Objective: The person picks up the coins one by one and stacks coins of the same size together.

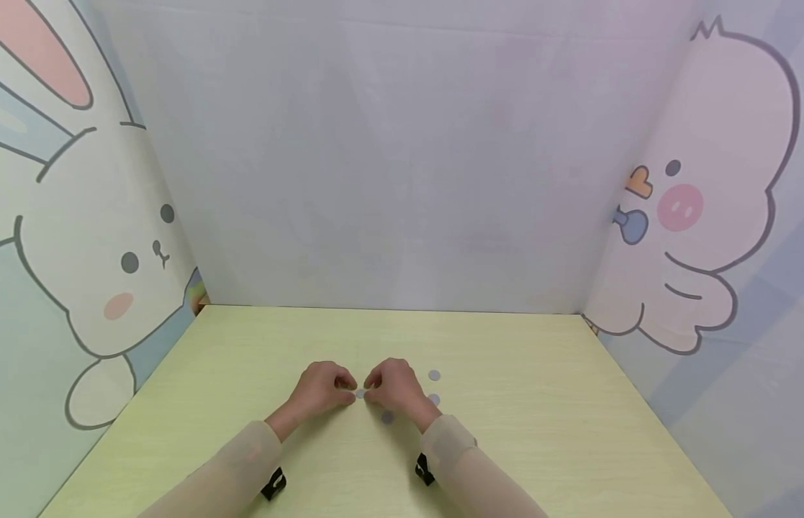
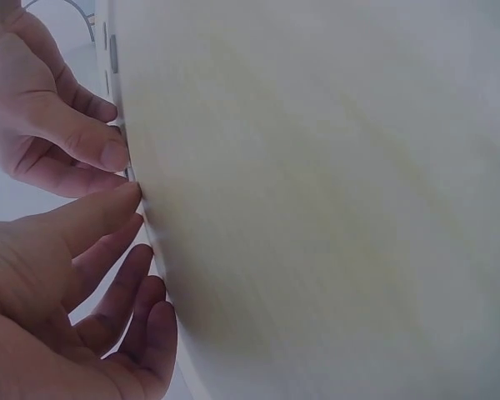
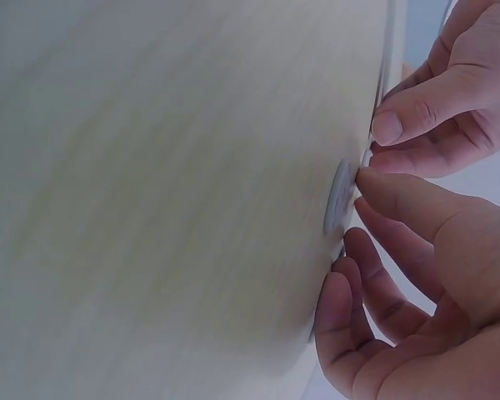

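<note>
A small grey disc [image 1: 360,393], coin-like, lies between the two hands near the middle of the table [image 1: 544,403]. At its left edge are the curled thumb and forefinger of the left hand [image 1: 320,388]. From the opposite side the right hand [image 1: 396,385] grips the disc's right edge with thumb and forefinger. Seen from the left wrist, the fingertips of the left hand [image 2: 83,283] and right hand [image 2: 67,125] nearly meet at table level, so the disc is mostly hidden. A second disc [image 1: 388,417] lies just below the right hand.
Two more grey discs lie to the right of the right hand, an upper disc [image 1: 435,375] and a lower disc [image 1: 434,399] beside the wrist. A plain pale curtain [image 1: 389,165] hangs behind the table. Cartoon-printed cloth [image 1: 84,237] stands along both sides.
</note>
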Motion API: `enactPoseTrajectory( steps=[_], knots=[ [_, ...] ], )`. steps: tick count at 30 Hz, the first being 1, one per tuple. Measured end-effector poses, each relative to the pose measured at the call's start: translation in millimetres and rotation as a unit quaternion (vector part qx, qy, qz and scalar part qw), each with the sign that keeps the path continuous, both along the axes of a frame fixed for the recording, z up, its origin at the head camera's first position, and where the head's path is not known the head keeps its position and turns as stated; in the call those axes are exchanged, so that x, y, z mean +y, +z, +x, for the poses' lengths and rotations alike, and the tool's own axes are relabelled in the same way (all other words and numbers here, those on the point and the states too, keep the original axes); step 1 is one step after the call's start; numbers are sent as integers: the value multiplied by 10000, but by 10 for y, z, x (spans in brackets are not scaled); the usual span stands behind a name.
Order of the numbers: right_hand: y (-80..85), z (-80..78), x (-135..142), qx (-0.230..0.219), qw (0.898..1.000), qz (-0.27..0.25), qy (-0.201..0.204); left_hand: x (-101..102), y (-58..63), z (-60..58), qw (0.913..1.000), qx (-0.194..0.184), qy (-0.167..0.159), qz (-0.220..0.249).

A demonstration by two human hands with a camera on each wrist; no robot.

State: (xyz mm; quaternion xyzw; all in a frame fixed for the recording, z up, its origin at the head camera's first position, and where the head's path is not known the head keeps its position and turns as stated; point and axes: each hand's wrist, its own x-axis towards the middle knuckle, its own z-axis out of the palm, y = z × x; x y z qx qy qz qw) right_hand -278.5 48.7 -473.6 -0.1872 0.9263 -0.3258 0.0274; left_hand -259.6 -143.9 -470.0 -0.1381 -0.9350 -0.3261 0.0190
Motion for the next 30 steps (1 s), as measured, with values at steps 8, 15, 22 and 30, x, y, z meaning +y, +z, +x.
enactPoseTrajectory(
  steps=[8, 15, 22, 30],
  knots=[
    [2, -9, -10, -64, 9999, -89, -64, 3, 7, -10, 10000, 22, -48, 35],
    [-25, -21, -30, 30, 10000, -87, -23, -1, 20, 0, 10000, 8, -44, 55],
    [-15, -16, -55, 96, 9999, -28, -31, -7, 3, -16, 10000, 15, -64, 11],
    [-4, 10, -105, 57, 10000, -19, -3, -30, -11, -17, 9999, -27, 53, -136]
  ],
)
